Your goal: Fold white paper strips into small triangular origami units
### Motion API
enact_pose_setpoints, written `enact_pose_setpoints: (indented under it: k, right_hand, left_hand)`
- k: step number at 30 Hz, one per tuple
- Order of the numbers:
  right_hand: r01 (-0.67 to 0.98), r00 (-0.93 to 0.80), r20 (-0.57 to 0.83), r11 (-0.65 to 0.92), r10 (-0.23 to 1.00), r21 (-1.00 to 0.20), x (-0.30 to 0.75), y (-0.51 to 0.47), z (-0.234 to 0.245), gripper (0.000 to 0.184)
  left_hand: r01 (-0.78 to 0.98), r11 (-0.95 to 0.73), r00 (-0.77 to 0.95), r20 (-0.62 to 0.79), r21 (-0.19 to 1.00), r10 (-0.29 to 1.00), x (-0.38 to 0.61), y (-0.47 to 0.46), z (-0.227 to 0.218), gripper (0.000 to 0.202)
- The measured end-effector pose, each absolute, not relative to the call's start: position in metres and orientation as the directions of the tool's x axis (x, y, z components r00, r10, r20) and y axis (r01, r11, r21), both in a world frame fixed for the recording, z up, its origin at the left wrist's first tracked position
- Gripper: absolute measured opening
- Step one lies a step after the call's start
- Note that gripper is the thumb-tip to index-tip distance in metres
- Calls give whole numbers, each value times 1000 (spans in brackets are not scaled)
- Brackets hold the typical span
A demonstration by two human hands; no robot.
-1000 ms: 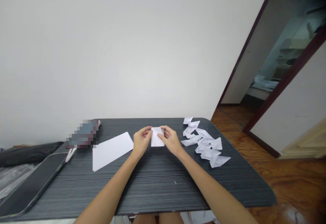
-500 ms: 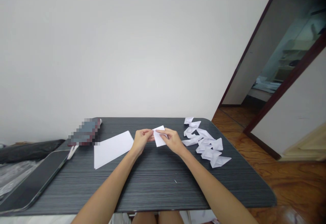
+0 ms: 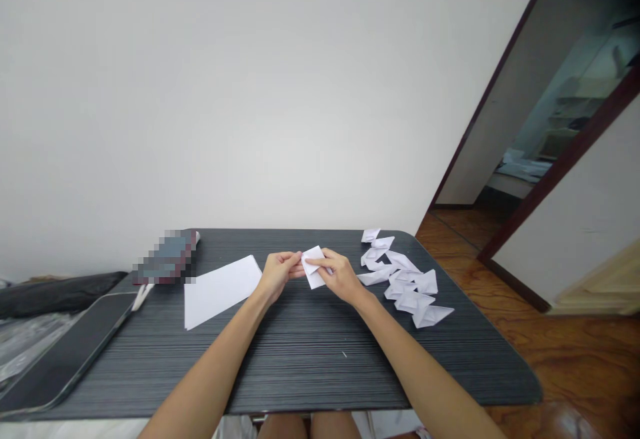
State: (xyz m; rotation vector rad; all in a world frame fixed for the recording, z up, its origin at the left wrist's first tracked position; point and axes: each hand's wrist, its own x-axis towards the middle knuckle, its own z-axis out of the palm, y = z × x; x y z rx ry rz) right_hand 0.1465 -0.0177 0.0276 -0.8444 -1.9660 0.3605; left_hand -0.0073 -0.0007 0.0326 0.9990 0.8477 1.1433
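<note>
A small folded piece of white paper (image 3: 315, 280) is held above the dark table, between both hands. My left hand (image 3: 278, 275) pinches its left edge between thumb and fingers. My right hand (image 3: 340, 276) grips it from the right, with fingers lying across its face. Part of the paper is hidden behind the right fingers. To the left of my left hand lies a stack of white paper sheets (image 3: 223, 291). Right of my right hand, several folded white paper boats (image 3: 414, 302) lie in a loose cluster, some overlapping.
The dark striped table (image 3: 300, 372) stands against a white wall. At its back left is a blurred-out object (image 3: 167, 259) with a white cable. A dark flat panel (image 3: 75, 346) lies at the left edge. A tiny paper scrap (image 3: 344, 354) lies near the front.
The right fingers have shifted slightly left across the folded paper, and the paper has turned a little. The sheets and boats stay where they were.
</note>
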Motion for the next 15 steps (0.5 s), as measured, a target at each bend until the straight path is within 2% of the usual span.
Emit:
enact_pose_setpoints:
  k: [8,15]
  right_hand:
    - [408,-377,657,754,653,-515,147,-19,28,37]
    - [376,-372,644,743,668,-554,147,-20,30,37]
  left_hand:
    - [-315,107,267,-21,943,964,-9,3,26,27]
    - [-301,91,274,-5,949,962,-8,3,27,26]
